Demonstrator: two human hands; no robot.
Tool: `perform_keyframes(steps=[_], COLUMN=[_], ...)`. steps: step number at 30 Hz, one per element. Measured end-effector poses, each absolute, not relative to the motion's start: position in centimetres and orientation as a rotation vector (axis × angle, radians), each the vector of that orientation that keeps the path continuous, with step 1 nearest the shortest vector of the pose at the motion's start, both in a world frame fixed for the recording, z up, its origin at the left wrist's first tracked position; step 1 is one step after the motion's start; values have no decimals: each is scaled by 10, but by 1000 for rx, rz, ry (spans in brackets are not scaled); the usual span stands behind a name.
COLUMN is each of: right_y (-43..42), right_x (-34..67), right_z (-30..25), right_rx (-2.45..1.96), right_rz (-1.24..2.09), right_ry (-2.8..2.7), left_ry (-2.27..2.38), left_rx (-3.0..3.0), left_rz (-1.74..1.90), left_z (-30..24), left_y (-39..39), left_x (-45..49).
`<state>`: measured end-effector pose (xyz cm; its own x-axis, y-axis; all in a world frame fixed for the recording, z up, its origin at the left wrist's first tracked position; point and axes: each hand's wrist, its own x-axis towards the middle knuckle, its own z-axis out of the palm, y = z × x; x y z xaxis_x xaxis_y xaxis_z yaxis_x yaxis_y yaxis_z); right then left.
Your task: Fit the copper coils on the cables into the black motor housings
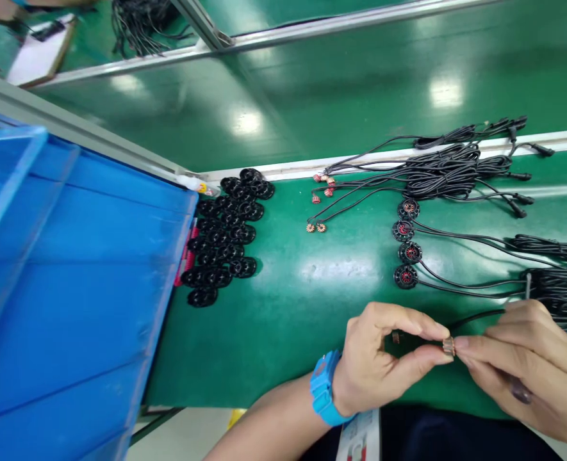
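Observation:
My left hand (389,355) and my right hand (523,362) meet low over the green bench and pinch a small copper-wound coil (449,346) between their fingertips. A black cable (478,315) runs from the coil under my right hand. A blue wrist strap (324,388) is on my left wrist. Just beyond my hands lies a column of several black round housings with red coils inside (407,242), each trailing a black cable to the right.
A pile of empty black round housings (225,234) lies beside a blue plastic bin (72,282) at left. Bundled black cables with small coils on their ends (451,169) lie at the back. Beyond a metal rail (273,38) is another green surface with a clipboard (40,51).

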<state>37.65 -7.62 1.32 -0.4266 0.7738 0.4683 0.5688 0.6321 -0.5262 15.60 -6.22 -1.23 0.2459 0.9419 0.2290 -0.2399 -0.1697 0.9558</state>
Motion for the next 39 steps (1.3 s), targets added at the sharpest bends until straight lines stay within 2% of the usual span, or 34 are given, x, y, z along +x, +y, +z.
perform_keyframes(steps=[5, 11, 18, 26, 39], right_y=[-87, -96, -83, -76, -69], right_x=[391, 387, 378, 364, 365], right_z=[9, 6, -2, 4, 8], right_rx=[-908, -930, -1051, -1063, -1055], right_rz=[152, -54, 187, 228, 392], right_ry=[-2382, -2289, -2213, -2159, -2097], left_ry=[658, 563, 604, 612, 526], left_rx=[1115, 742, 591, 366, 366], left_rz=[985, 757, 817, 713, 699], left_z=[-13, -11, -12, -10, -14], left_y=[-56, -51, -54, -49, -49], left_x=[153, 151, 153, 153, 150])
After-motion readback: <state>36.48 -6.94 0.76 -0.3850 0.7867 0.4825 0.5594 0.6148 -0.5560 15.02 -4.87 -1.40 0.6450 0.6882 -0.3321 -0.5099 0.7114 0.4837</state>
